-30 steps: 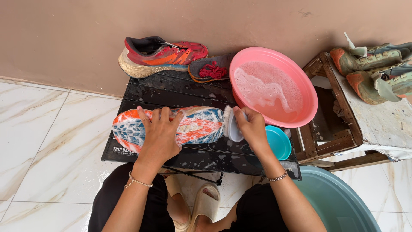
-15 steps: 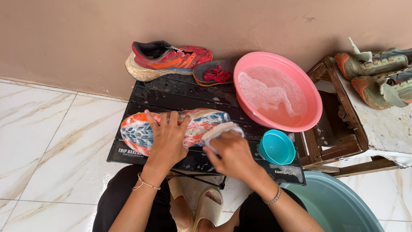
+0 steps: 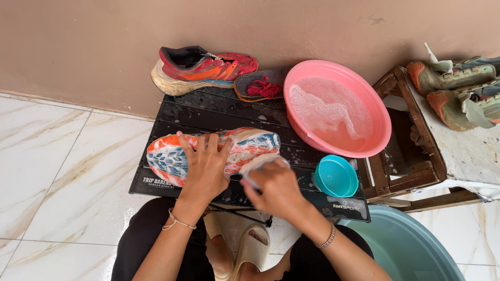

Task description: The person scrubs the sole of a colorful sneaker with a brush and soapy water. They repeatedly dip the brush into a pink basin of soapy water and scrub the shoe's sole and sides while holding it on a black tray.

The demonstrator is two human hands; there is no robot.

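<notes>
Hands (image 3: 205, 166) on upturned rubbery shoe sole (image 3: 172, 156), soapy brush (image 3: 255, 166)

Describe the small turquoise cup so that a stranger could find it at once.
Start at the black slatted table. At its right end stands a big pink basin of soapy water. Directly below the basin lies the small turquoise cup, the only blue-green thing on the table.

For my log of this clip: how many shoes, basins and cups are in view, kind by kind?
Shoes: 4, namely the sole-up shoe under the left hand, the red shoe by the wall, and two green shoes on the wooden stand.
Basins: 2, the pink basin and the grey-blue basin.
Cups: 1, the teal cup.
Total: 7
</notes>
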